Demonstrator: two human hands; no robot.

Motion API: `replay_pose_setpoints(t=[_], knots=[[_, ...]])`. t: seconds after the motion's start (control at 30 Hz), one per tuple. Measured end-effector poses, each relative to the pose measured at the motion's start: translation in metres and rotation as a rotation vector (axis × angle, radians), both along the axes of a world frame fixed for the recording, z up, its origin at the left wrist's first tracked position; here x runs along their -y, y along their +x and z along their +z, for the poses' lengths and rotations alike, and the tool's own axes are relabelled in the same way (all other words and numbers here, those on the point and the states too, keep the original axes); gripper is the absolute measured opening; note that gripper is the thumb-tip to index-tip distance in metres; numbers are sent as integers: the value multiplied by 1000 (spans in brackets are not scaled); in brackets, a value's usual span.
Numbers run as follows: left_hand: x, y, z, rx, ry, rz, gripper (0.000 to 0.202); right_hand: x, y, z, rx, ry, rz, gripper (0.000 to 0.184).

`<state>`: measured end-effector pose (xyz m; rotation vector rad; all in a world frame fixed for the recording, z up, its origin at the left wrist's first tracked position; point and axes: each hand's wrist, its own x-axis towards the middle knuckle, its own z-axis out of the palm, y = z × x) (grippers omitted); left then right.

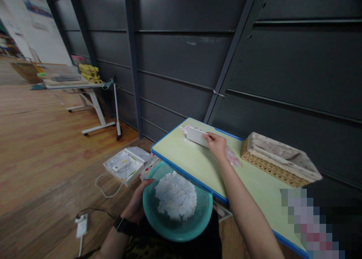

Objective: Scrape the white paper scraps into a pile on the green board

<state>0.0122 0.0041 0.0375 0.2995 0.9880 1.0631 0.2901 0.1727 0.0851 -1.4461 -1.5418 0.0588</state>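
Observation:
My left hand (137,203) grips the rim of a teal bowl (162,227) held below the table edge; the bowl holds a heap of small white paper pieces (175,195). My right hand (216,144) reaches out over the pale green table (198,164) and pinches a white card (197,136) standing on edge on the tabletop. Small white and pink scraps (233,158) lie on the table around that hand and card.
A wicker basket with a cloth lining (278,159) sits on the table's right side. A dark panelled wall stands right behind the table. On the wooden floor lie an open white box (124,166), cables and a white plug (81,225). Another table (70,81) stands far left.

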Motion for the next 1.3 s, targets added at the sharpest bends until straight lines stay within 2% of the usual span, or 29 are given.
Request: replay_pose_setpoints(t=[0.1,0.27,0.43,0.6,0.77,0.97,1.13,1.3], knots=[[0,1,2,1,4,18,19,-2,0,-2,-42,-26,40,30],[1,1,2,6,6,4,19,-4,4,-1,-90,-4,31,33],[1,2,2,-2,-2,15,18,-3,4,0,-36,5,36,32],[0,2,3,-10,-1,24,17,2,-7,-1,10,55,63,30],[0,0,-2,-36,6,19,13,12,-20,2,168,119,124,27],[-1,-1,-7,-14,13,-16,16,13,-13,6,330,106,-13,29],[-1,0,-5,-38,11,-18,18,12,-6,9,395,79,-142,31],[-1,1,1,-32,11,16,18,13,-12,6,335,108,-77,32]])
